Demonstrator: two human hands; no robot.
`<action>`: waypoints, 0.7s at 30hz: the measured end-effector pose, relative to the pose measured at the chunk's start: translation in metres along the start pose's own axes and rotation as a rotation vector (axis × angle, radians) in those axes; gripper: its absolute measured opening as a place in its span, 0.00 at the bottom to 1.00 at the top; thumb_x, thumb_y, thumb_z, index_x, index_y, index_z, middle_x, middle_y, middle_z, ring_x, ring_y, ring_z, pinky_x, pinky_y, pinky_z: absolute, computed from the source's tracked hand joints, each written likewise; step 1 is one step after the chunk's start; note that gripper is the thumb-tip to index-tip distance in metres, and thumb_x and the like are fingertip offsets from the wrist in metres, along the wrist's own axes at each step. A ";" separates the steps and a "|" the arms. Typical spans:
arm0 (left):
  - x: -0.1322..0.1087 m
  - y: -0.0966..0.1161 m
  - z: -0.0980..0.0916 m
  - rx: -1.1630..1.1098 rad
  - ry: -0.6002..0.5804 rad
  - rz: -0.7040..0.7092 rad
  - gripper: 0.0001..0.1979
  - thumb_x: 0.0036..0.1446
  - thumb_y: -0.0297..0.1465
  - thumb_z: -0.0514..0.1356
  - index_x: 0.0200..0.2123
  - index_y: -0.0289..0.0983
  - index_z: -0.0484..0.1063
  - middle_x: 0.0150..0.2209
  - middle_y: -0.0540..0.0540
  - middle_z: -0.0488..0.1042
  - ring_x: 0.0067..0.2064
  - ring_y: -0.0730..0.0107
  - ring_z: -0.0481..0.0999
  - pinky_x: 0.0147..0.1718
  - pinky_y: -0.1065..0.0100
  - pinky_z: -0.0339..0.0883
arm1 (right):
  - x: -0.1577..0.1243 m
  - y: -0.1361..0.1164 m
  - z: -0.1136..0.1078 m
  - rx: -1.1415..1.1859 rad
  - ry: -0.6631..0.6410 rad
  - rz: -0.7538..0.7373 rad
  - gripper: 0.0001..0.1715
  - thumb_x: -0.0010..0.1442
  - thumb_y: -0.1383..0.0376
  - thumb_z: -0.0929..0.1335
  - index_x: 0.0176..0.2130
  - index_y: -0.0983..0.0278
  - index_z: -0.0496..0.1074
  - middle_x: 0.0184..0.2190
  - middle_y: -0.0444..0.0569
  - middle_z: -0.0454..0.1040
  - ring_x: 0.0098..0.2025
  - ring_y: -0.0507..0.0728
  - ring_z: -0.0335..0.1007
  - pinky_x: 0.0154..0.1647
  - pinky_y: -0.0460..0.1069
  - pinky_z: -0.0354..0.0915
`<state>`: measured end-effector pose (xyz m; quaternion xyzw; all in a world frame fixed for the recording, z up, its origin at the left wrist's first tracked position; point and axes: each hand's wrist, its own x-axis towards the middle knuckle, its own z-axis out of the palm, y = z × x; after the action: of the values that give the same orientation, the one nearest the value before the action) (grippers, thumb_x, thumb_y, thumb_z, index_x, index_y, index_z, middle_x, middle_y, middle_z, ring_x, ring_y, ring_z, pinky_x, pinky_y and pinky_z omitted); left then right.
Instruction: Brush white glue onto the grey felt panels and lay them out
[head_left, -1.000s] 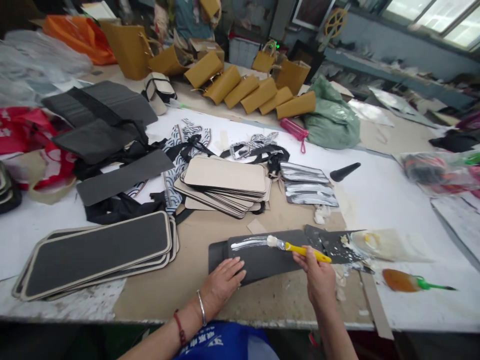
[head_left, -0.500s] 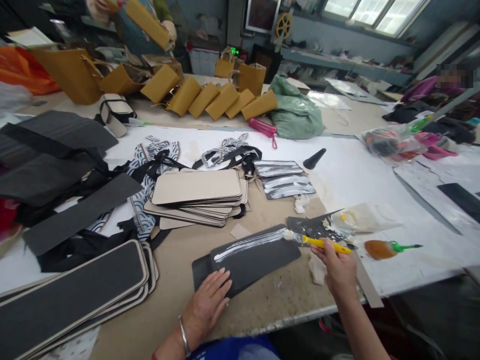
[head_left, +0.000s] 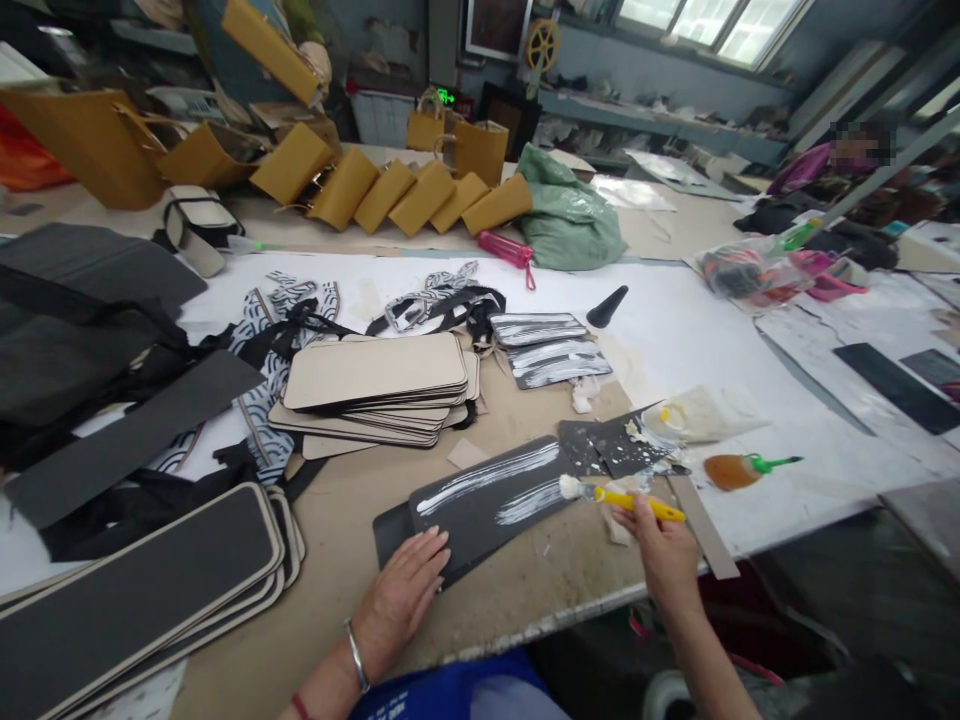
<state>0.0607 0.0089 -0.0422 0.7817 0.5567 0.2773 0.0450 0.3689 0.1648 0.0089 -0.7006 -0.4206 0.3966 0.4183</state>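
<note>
My right hand (head_left: 660, 545) grips a yellow-handled paintbrush (head_left: 637, 502), its white-coated bristles at the right end of a dark grey panel (head_left: 480, 510). Two bands of white paste streak that panel, a long one along the far side and a shorter one nearer me. With fingers stretched out, my left hand (head_left: 409, 590) lies flat on the panel's near left corner. Another dark piece (head_left: 388, 532) shows from underneath at the left. Beyond the brush, a dark scrap (head_left: 600, 447) spotted with white paste lies beside a clear plastic bag (head_left: 705, 412) with pale paste at its mouth.
Beige panels (head_left: 375, 372) are stacked behind, near two paste-streaked pieces (head_left: 559, 362). Long dark panels with beige edges (head_left: 142, 590) lie front left. An amber bottle (head_left: 731, 471) with a green nozzle lies at right. Mustard bags (head_left: 345, 190) line the back, where a person (head_left: 247, 75) stands.
The brush has moved toward me, and a second, shorter white band now shows on the panel. My left hand stays on the panel's corner. The whole view has shifted slightly.
</note>
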 end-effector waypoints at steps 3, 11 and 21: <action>0.000 0.001 0.000 -0.022 0.001 -0.017 0.16 0.58 0.24 0.50 0.50 0.37 0.65 0.49 0.42 0.72 0.54 0.64 0.67 0.50 0.60 0.68 | 0.018 -0.006 -0.022 -0.035 0.082 -0.062 0.30 0.46 0.46 0.68 0.35 0.70 0.72 0.26 0.52 0.76 0.31 0.60 0.75 0.35 0.54 0.73; 0.000 0.010 -0.007 -0.099 0.106 -0.259 0.15 0.59 0.25 0.50 0.49 0.36 0.65 0.50 0.39 0.70 0.54 0.64 0.68 0.51 0.58 0.67 | -0.051 -0.028 0.005 0.003 -0.125 -0.081 0.29 0.48 0.48 0.69 0.38 0.70 0.71 0.30 0.53 0.76 0.31 0.59 0.74 0.38 0.53 0.72; -0.009 -0.011 -0.005 -0.201 0.086 -0.207 0.19 0.55 0.16 0.44 0.45 0.34 0.67 0.47 0.40 0.73 0.55 0.67 0.66 0.52 0.57 0.66 | -0.133 -0.012 0.086 0.099 -0.448 0.122 0.29 0.45 0.46 0.70 0.35 0.68 0.72 0.32 0.51 0.76 0.29 0.58 0.74 0.34 0.52 0.73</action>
<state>0.0473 0.0034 -0.0457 0.6991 0.6053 0.3587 0.1274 0.2437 0.0671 0.0179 -0.5977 -0.4399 0.5869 0.3236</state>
